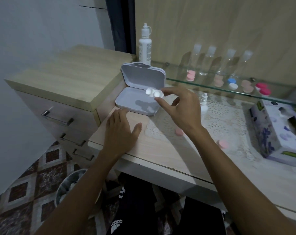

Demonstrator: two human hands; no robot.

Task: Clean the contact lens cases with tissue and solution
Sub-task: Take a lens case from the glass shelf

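Head view, near to far: below the surface's near edge lie a patterned floor [33,168], a round bin [68,184] at the left, and dark clothing with a white logo. On the pale wood surface [160,153] the left hand [121,133] rests flat, palm down, fingers straight and spread, holding nothing, just near of a grey box [137,102]. To its right a white lace doily [225,122] covers the middle of the surface, with two loose pink caps on it, one [179,132] beside the right wrist and one [222,144] farther right. A flowered tissue box [279,131] sits at the right edge. The right hand [181,109] is raised above the surface, thumb and forefinger pinching a white contact lens case [154,93] and holding it over the right side of the open box, apart from the tray below; the other fingers curl loosely. The box's lid stands upright at the far side. A small white dropper bottle [204,100] stands on the doily just right of the right hand. A set of wooden drawers [62,92] stands at the left. Farther back a tall white solution bottle [145,44] stands behind the lid. On the glass shelf [211,84] at the far right stand four clear bottles, with pink, blue-and-white, beige and red lens cases along its front.
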